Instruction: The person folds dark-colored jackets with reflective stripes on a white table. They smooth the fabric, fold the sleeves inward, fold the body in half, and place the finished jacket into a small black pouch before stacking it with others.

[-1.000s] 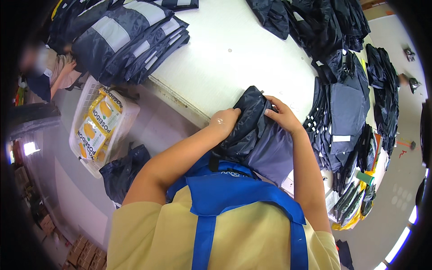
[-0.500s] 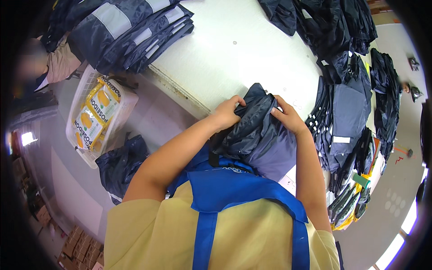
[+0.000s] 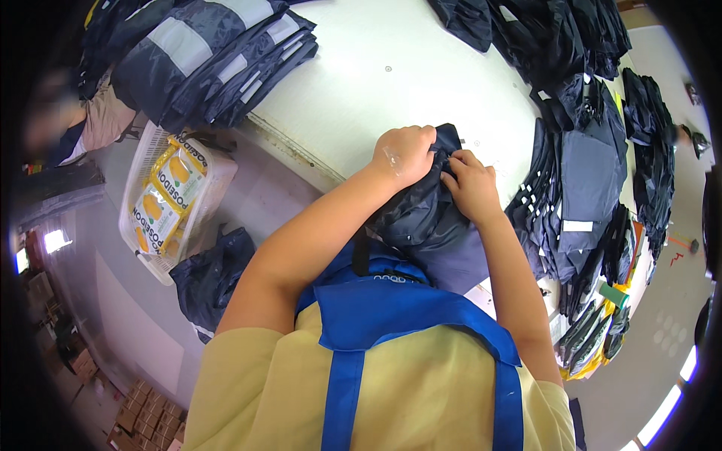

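Observation:
A dark, shiny garment [image 3: 425, 225] lies bunched at the near edge of the white table, against my blue apron [image 3: 406, 308]. My left hand [image 3: 406, 154] is closed on its upper end, the fingers curled and the thumb on top. Close beside it, my right hand [image 3: 472, 184] pinches the fabric with bent fingers. A small dark tip of cloth sticks out beyond my left hand. Folds hide most of the garment's shape, so I cannot tell which part I grip.
Folded dark garments with grey patches [image 3: 226, 64] are stacked at the far left. More dark garments [image 3: 590, 180] lie along the right. A white basket [image 3: 214, 199] holds yellow packages on the left, near a dark cloth [image 3: 214, 278]. Another person's sleeve [image 3: 109, 120] shows at far left.
My left hand has moved up and right to the garment's top, its fingers closing round it. My right hand has shifted slightly left and down, nearer to the left.

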`<state>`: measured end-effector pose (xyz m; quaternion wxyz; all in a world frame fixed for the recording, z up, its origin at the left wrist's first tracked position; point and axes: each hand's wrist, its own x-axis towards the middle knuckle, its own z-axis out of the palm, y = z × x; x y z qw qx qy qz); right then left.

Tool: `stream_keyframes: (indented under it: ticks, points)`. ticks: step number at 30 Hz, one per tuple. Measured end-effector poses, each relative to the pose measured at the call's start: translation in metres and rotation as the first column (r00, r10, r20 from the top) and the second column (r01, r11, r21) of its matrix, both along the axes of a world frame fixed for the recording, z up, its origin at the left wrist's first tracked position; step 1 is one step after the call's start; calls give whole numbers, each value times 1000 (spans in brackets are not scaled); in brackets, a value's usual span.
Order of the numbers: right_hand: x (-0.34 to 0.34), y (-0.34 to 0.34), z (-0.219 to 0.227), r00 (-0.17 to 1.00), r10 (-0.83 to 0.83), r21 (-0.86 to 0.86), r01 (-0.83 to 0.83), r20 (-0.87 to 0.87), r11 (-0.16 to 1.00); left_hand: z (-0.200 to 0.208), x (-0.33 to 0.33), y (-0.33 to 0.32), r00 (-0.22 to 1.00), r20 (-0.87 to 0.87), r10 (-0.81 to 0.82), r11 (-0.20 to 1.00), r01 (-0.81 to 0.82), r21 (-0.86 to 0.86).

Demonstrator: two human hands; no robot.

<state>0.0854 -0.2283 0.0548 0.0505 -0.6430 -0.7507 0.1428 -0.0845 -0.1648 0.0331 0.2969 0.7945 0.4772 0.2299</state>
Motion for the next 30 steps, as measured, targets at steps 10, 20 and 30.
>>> stream_keyframes:
  ticks: [10,20,30]
  points:
    - [-1,12,-18,917,-386,154,398,-104,904,11,-29,-9,947,-299,-115,992,92,-91]
    - [-14,-58,27,812,-141,273,347,-566,897,1,-44,-22,997,-63,35,904,-59,-424]
    - [-65,-61,-9,954,-75,276,159,-292,948,8,-57,-24,986,-121,-117,895,52,-442]
